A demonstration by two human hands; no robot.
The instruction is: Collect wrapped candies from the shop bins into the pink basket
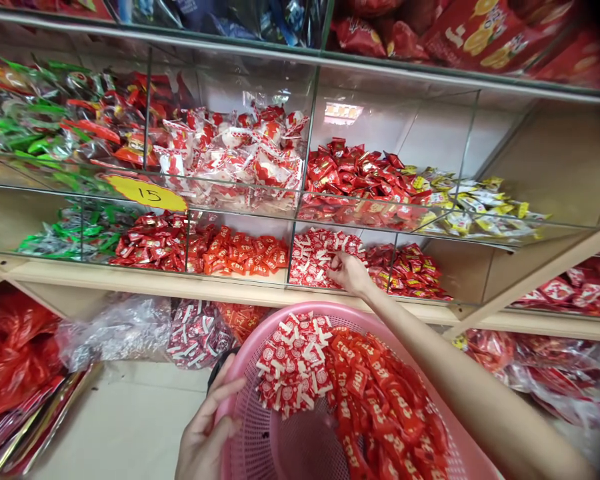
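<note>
A pink plastic basket [245, 393] with perforated sides is in the lower middle of the head view. My left hand [207, 430] is closed on its left rim. Inside lie a heap of red-and-white wrapped candies [300, 360] and a larger heap of orange-red wrapped candies [380, 393]; part of the basket's bottom shows between them. Reaching over the basket, my right hand [351, 273] is in a shelf compartment of red-and-white candies [313, 257]. Its fingers are curled against the candies there, and the hand partly hides what they grip.
Clear dividers split the shelf [260, 285] into candy compartments. Orange-red candies [245, 252] lie left of my right hand, red ones [415, 270] to its right. A yellow tag [147, 193] reads 15. Below are plastic bags [120, 330] and a red bag [15, 347] on the tiled floor.
</note>
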